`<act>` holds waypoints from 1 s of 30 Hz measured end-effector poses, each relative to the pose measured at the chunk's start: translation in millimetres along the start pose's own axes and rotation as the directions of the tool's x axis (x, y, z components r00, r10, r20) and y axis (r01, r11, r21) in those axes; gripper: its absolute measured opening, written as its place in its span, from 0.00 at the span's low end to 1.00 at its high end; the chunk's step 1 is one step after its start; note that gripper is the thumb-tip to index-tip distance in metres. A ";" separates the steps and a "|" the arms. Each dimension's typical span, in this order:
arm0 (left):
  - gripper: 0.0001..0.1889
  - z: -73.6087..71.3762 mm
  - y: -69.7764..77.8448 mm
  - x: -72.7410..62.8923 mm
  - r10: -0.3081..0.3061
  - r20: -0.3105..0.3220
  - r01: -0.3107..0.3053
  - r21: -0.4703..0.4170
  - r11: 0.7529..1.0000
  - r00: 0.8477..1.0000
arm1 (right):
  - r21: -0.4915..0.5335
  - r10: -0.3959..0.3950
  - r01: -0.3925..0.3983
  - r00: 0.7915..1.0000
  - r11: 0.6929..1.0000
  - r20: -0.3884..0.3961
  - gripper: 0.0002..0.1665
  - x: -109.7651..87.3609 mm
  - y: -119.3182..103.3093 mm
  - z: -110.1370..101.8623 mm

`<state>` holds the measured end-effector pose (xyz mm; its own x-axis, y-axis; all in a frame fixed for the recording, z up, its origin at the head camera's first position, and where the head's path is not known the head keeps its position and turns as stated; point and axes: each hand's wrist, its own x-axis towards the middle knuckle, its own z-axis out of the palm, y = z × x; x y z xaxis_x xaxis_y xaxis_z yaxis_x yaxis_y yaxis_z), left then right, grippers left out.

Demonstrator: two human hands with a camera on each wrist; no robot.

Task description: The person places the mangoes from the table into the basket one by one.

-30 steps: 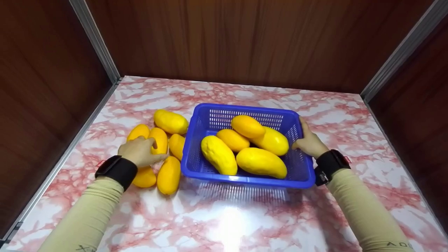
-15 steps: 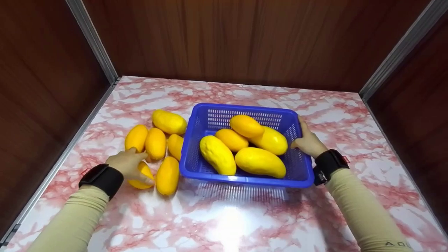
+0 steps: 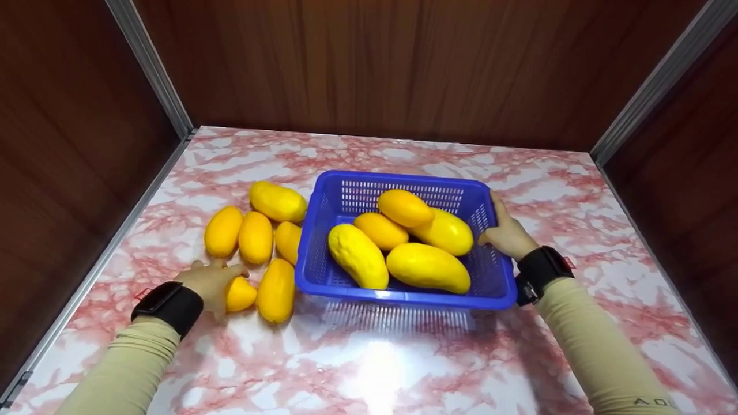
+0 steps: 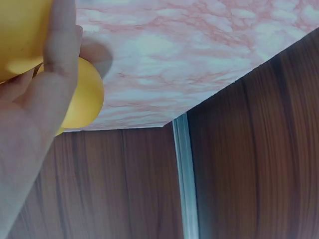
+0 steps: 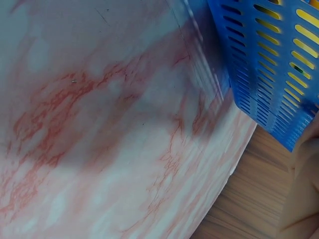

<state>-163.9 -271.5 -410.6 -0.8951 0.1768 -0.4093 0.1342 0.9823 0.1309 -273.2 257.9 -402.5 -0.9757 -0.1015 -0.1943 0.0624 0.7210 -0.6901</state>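
Observation:
In the head view my left hand [image 3: 206,283] is around an orange-yellow mango [image 3: 241,295] at the near left of a group of loose mangoes. The left wrist view shows its fingers [image 4: 61,50] curled over that mango [image 4: 20,35], with another mango [image 4: 87,97] just beyond them. My right hand [image 3: 508,233] grips the right rim of a blue plastic basket [image 3: 403,298], thumb inside and fingers outside. Several yellow mangoes [image 3: 429,268] lie in the basket. In the right wrist view the basket's slotted wall [image 5: 264,64] shows beside part of the right hand [image 5: 304,184].
Left of the basket lie several other loose mangoes [image 3: 256,237], one [image 3: 277,290] close to its near left corner. The table [image 3: 323,369] has a red-and-white marbled top. Dark wood panels [image 3: 369,69] with metal corner strips [image 3: 153,69] stand at the back and both sides.
My left hand has left the middle mangoes, moved down and left to the near-left mango, and taken hold of it. The right hand stays on the basket rim.

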 end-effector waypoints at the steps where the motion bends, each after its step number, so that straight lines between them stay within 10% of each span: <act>1: 0.42 1.7 -0.2 0.5 -0.004 -0.008 0.004 -0.009 1.000 1.000 | 0.002 -0.003 0.003 1.000 1.000 0.000 0.69 -0.3 -0.1 0.0; 30: 0.43 -34.8 18.1 0.3 0.064 -0.253 -0.056 0.039 0.998 0.965 | 0.007 -0.005 0.005 1.000 1.000 -0.007 0.69 -1.7 0.9 -0.3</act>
<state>-176.6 -255.8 -376.9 -0.9630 0.2179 -0.1586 0.2006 0.9725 0.1182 -271.5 258.9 -402.6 -0.9774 -0.1003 -0.1859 0.0589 0.7158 -0.6958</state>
